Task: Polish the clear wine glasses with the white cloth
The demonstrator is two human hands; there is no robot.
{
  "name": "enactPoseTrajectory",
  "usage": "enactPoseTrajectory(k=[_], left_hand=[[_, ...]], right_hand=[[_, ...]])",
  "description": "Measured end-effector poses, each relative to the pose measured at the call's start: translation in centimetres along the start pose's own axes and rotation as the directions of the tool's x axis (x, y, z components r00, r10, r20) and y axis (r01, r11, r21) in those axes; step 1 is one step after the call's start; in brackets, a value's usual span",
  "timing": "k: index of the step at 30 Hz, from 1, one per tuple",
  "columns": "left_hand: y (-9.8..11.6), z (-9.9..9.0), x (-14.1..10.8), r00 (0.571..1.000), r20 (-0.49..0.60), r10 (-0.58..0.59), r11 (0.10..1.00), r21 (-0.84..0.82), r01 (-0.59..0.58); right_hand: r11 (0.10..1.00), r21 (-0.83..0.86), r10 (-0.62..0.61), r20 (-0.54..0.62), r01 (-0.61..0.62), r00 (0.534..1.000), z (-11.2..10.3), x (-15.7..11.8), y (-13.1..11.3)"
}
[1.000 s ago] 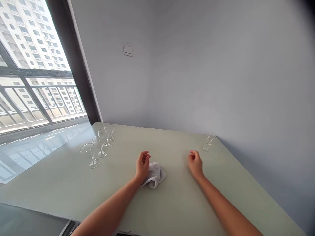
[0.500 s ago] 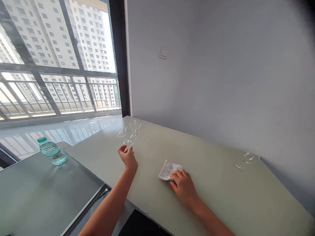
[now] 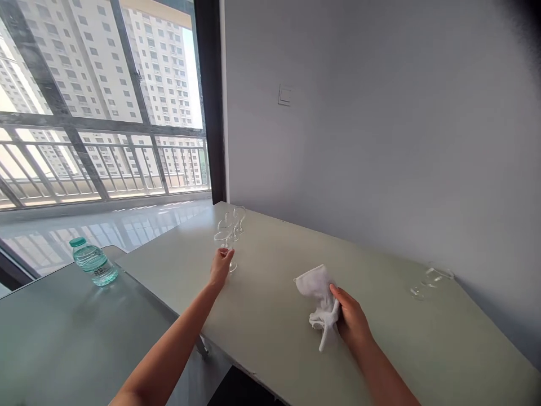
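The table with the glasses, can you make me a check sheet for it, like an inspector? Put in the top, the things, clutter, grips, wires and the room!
Surface: pale table, wide and flat.
Job's things: nearest glass by the left hand, more glasses behind it, a single glass far right, and a white cloth, crumpled.
Clutter: bottle with a green cap, on the darker table at left.
Grips: left hand at the nearest glass, cannot tell if closed on it; right hand holding the white cloth.
Cables: nothing seen.
Surroundings: grey wall with a light switch; large window with tall buildings outside.
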State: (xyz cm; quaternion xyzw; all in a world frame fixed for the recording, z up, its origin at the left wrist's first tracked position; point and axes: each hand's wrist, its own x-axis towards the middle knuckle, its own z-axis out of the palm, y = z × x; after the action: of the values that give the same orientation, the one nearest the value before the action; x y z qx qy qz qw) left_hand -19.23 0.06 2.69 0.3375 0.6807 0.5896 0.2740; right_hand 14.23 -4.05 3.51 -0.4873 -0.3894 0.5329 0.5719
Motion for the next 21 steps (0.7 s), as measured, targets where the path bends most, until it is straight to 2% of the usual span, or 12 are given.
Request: enactPoseTrajectory(k=[2, 4, 8, 12, 14, 17, 19, 21], left_hand=[[0.1, 2.0, -2.0, 0.994, 0.1, 0.049, 0.998, 0.029, -0.052], [0.6, 4.3, -4.1, 0.967, 0.217, 0.135, 0.979, 0.122, -0.164], [2.0, 8.4, -7.0, 0.856, 0.391, 0.338, 0.84, 0.285, -0.462], [2.8, 11.3, -8.5, 0.758, 0.479, 0.443, 0.734, 0.292, -0.614], [2.8, 12.3, -9.0, 0.737, 0.501, 0.453, 0.716, 0.288, -0.636], [2.5, 13.1, -9.5, 0.724, 0.503, 0.472, 0.694, 0.294, -0.657], [2.1, 13.3, -9.5, 0.717, 0.503, 0.483, 0.679, 0.302, -0.669], [1.7, 13.2, -9.2, 0.712, 0.515, 0.478, 0.67, 0.311, -0.674]], right_hand=[[0.989, 0.072, 0.13, -0.022, -0.128, 0.991, 0.2, 0.4, -0.4], [0.982, 0.104, 0.161, -0.059, -0.155, 0.985, 0.6, 0.8, -1.0], [0.993, 0.117, -0.001, -0.163, 0.02, 0.987, 2.1, 1.0, -2.6], [0.966, -0.039, -0.258, -0.214, 0.256, 0.942, 3.7, 0.3, -3.7], [0.926, -0.177, -0.358, -0.136, 0.333, 0.924, 4.3, 0.0, -3.6], [0.802, -0.385, -0.459, 0.091, 0.456, 0.884, 4.7, -0.1, -2.6], [0.684, -0.495, -0.478, 0.251, 0.536, 0.842, 4.6, 0.0, -1.7], [0.578, -0.558, -0.444, 0.396, 0.595, 0.804, 4.3, 0.2, -0.9]])
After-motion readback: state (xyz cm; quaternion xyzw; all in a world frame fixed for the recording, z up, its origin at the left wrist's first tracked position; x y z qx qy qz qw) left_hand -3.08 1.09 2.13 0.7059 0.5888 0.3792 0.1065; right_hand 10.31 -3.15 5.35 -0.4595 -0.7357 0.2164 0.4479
